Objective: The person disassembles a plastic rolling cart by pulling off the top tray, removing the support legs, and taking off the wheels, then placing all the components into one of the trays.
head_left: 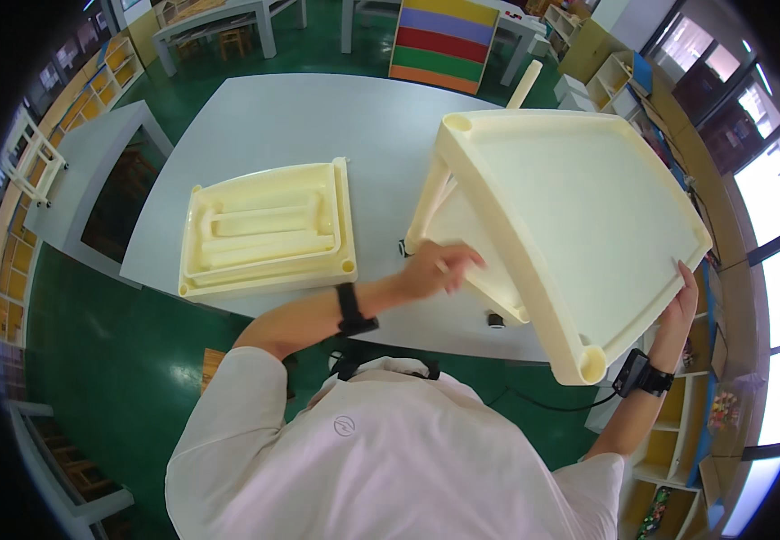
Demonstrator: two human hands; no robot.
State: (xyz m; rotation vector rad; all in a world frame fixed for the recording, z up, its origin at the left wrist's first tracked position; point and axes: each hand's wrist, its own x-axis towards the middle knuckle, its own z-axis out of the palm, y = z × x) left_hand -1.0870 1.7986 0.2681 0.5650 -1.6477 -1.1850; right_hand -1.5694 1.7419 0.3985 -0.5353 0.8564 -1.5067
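Note:
A large cream plastic tabletop panel point(570, 198), with raised rim and round sockets at its corners, is tilted up over the right side of a pale grey table point(291, 117). My right hand point(678, 310) grips the panel's near right edge. My left hand point(439, 270) reaches under the panel's left rim, fingers curled against its underside beside a second cream piece point(448, 225) below it. Both wrists carry black bands. A flat cream panel point(268, 229) holding long leg-like parts lies on the table to the left, away from both hands.
A small black object point(495, 319) sits on the table edge under the panel. A cream tube point(525, 85) sticks up behind it. A grey table point(93, 171) stands left, a striped coloured board point(444, 40) and shelves at the back, green floor around.

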